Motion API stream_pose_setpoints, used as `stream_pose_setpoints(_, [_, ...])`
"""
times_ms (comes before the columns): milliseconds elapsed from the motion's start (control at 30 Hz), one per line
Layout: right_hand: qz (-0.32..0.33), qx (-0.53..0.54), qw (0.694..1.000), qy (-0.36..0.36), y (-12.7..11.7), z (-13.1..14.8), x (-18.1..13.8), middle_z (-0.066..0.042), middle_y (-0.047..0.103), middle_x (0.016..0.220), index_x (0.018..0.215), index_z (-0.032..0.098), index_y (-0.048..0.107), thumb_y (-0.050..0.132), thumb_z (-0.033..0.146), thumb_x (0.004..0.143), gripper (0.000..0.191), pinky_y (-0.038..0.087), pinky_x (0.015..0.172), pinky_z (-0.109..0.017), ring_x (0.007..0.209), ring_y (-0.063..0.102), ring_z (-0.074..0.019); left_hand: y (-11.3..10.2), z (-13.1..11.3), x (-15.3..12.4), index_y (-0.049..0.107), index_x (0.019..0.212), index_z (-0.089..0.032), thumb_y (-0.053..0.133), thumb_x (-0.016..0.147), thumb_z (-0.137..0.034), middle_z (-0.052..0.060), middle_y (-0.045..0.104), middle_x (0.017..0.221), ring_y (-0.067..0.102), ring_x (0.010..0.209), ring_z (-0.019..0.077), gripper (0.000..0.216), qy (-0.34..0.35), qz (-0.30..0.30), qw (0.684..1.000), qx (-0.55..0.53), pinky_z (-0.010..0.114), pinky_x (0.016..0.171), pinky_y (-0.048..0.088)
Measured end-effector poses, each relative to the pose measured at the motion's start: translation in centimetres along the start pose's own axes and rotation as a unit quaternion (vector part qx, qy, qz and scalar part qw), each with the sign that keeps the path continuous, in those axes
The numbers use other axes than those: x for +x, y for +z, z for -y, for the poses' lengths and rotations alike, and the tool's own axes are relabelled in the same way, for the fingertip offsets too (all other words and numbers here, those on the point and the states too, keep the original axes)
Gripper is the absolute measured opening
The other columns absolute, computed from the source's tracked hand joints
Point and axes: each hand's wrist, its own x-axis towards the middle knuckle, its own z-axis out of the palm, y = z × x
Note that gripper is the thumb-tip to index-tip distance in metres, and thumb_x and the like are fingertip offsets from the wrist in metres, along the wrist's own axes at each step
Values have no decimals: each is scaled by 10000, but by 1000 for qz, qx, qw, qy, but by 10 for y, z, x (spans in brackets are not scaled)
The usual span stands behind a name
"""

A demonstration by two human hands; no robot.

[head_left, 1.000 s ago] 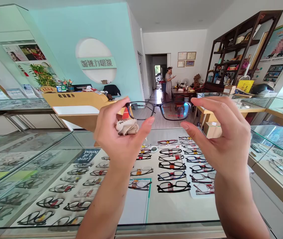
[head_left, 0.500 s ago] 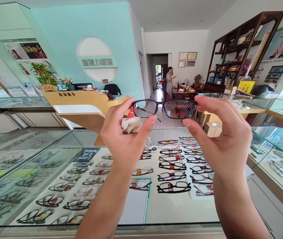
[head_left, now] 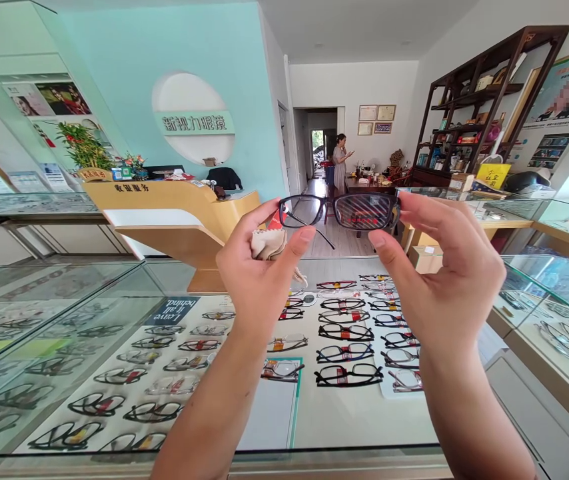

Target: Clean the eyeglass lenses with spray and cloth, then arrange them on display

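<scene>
A pair of dark-framed glasses (head_left: 339,211) is held up at eye height above a glass display counter (head_left: 354,413). My left hand (head_left: 259,273) pinches the left end of the frame and also keeps a crumpled beige cleaning cloth (head_left: 268,243) against its palm. My right hand (head_left: 439,267) grips the right end of the frame between thumb and fingers. One temple arm hangs folded down behind the left lens.
Under the counter glass lie several rows of spectacle frames (head_left: 347,333) on white trays. More glass cases stand left (head_left: 39,300) and right (head_left: 554,293). A yellow reception desk (head_left: 174,213) is ahead on the left, a dark shelf unit (head_left: 469,113) on the right, and a person (head_left: 339,163) stands far back.
Both hands have lifted the glasses a little higher and to the right. The frame has tilted slightly, and its temple arm now shows below the left lens.
</scene>
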Motion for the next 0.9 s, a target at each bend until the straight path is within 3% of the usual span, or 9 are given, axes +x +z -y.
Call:
stream_pose_setpoints(200, [-15,-8,1000,-17,4,2,-3,-105,746,1273,1347,313,736,791,274,972,381,652,1031,-553,1227,714,-333,4,1,1,794,1232,-230,893,847,-622,27,773,1005,705,833,159,558,-2,24,1000,-18,271,698,576])
stream_pose_setpoints(367, [-27,9,1000,-11,8,-1,-4,-83,740,1269,1334,328,739,796,272,966,377,653,1025,-538,1200,716,-303,5,2,1,765,1220,-241,881,856,-647,40,751,1064,698,847,165,557,-15,41,999,-28,289,690,562])
stream_pose_setpoints(667, [34,62,996,58,14,-11,-1,-71,727,1283,1360,315,732,715,266,986,377,664,1016,-534,1172,745,-267,6,6,0,719,1271,-336,917,844,-597,68,709,1235,695,1126,270,539,129,-63,990,8,457,935,621])
stream_pose_setpoints(900, [45,74,994,67,17,-16,-1,-69,735,1292,1357,297,723,727,285,984,374,667,1013,-526,1155,760,-256,5,7,-1,712,1328,-361,965,826,-497,58,713,1277,699,1131,276,578,172,-67,983,20,497,947,623])
